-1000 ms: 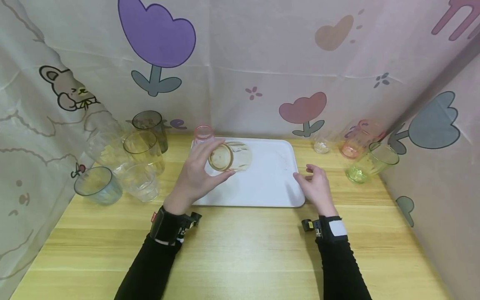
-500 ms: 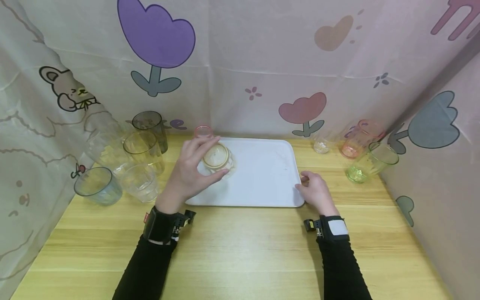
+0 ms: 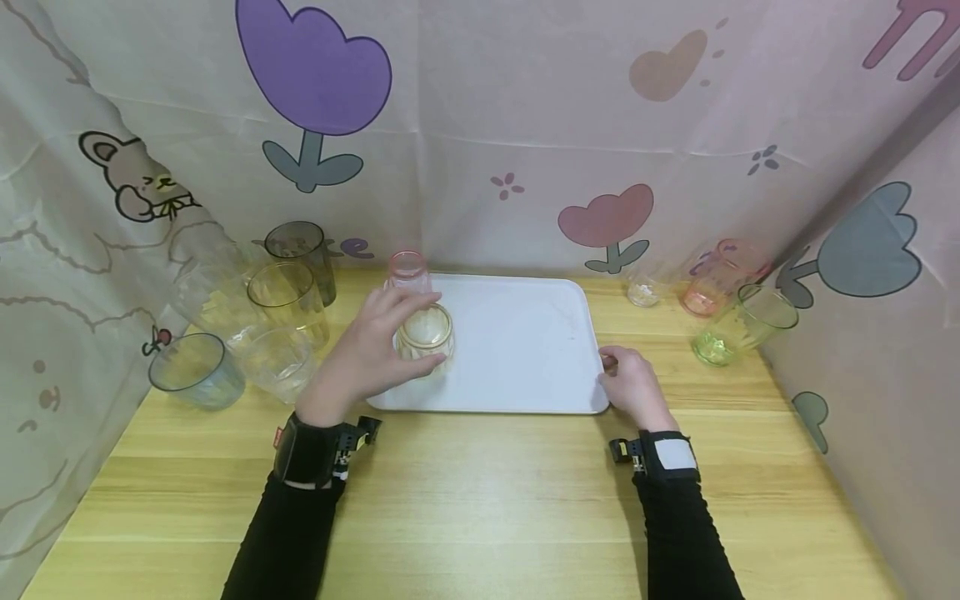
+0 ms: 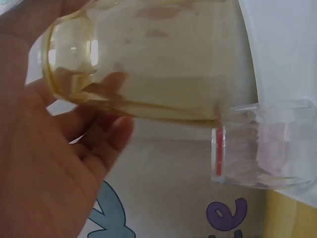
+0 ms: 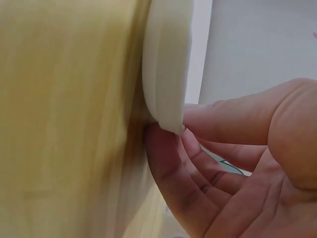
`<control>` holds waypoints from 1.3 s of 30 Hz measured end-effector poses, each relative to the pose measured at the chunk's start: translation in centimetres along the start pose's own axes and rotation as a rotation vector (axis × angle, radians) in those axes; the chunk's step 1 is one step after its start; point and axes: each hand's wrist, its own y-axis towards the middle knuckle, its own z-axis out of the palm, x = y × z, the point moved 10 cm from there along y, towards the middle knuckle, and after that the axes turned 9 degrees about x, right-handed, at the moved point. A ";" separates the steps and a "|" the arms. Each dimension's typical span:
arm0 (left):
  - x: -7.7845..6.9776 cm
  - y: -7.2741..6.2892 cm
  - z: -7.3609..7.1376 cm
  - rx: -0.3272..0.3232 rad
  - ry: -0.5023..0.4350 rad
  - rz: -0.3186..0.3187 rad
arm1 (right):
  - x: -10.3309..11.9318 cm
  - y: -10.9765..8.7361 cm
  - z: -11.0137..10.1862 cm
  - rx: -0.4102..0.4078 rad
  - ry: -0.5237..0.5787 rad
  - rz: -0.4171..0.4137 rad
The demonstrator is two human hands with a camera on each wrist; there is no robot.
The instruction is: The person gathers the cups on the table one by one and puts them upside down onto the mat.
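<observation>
My left hand point(image 3: 360, 350) holds an amber-tinted glass point(image 3: 426, 332) near its ringed base, thumb and fingers on either side. The glass is upside down at the left end of a white tray point(image 3: 525, 346). In the left wrist view, the amber glass point(image 4: 163, 64) has its wide mouth toward the tray, beside a clear glass point(image 4: 267, 146) with a pink-red band at its upper end. That pink-ringed glass point(image 3: 408, 268) stands at the tray's back left corner. My right hand point(image 3: 634, 387) pinches the tray's right edge; the right wrist view shows the thumb over the rim point(image 5: 168, 69) and fingers beneath.
Left of the tray stand several glasses, among them a grey one point(image 3: 300, 250), an amber one point(image 3: 285, 296) and a bluish one point(image 3: 197, 375). At the right are a green glass point(image 3: 742, 325), a pink one point(image 3: 708, 292) and a small clear one point(image 3: 643, 292). A printed curtain point(image 3: 480, 108) hangs behind.
My left hand has moved left with the amber glass, which has gone from tilted to upside down at the tray's left end. My right hand has moved slightly nearer and closed on the tray's edge.
</observation>
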 end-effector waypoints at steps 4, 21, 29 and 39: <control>0.4 0.0 0.8 0.105 0.017 -0.050 | 0.0 0.0 0.0 -0.002 -0.002 -0.007; 2.0 -0.7 2.4 0.271 0.087 -0.185 | 0.0 0.1 0.1 -0.001 -0.010 -0.015; 2.7 -0.9 2.6 0.314 0.068 -0.248 | 0.1 0.0 0.2 0.009 -0.011 -0.011; 3.8 -1.3 2.6 0.338 0.063 -0.300 | 0.1 0.0 0.3 0.013 -0.014 -0.004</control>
